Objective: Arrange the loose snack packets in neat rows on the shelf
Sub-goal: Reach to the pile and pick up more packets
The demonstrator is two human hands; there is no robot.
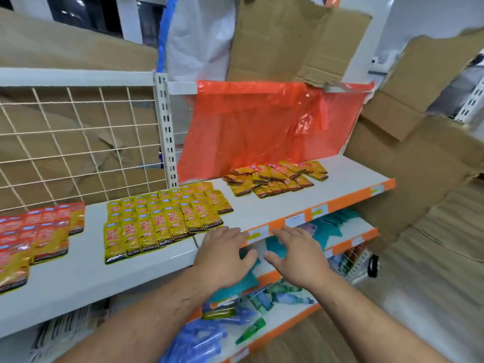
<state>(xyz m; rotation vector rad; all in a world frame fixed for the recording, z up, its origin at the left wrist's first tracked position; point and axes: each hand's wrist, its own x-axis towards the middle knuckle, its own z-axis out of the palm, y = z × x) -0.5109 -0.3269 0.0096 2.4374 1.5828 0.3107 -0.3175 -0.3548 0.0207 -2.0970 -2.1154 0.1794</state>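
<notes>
From the head camera, the left hand and right hand reach palm-down over the front edge of the white painted metal shelf, holding nothing. The left fingers lie straight and close together, and the right fingers are straight and slightly spread; contact with the shelf cannot be told. Just left of the left fingertips lie the glossy yellow foil snack packets in overlapping rows. Well beyond the right fingertips sits a loose heap of flat yellow-and-red packets, and far left of both hands are rows of red foil packets. Under the right fingertips runs the orange price strip. Below the hands, the lower shelves hold teal packets and green and blue plastic bottles. Behind the heap hangs a crinkled translucent orange plastic sheet, beside a white wire grid panel and torn brown cardboard.
</notes>
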